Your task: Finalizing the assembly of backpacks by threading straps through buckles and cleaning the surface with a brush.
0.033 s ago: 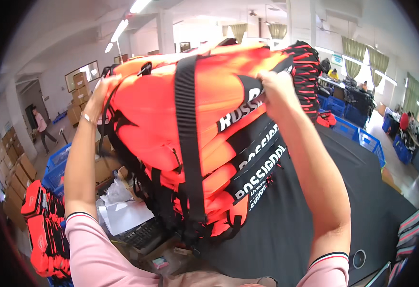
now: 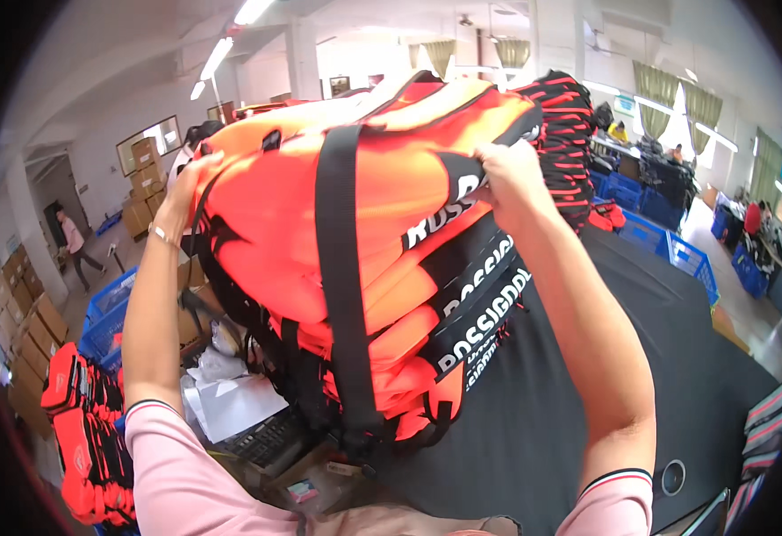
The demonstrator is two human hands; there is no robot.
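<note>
A tall stack of orange-and-black bags stands in front of me on a black-covered table. Across its front runs a wide black strap. The top orange bag has a black panel with white lettering on its right side. My left hand is closed on this bag's left edge, its fingertips partly hidden. At the right, my right hand pinches the bag's edge beside the black panel. Behind that hand rises another pile of black items with orange edges.
The black table cover extends right. Papers and a keyboard lie left of the stack. Red-and-black pouches are piled at the far left, near a blue crate. Grey striped items sit at the right edge. Other people are farther off.
The top bag's upper surface and the strap have shifted slightly, the strap a little to the left. Both hands keep their grip. A dark-haired person now shows more behind my left hand.
</note>
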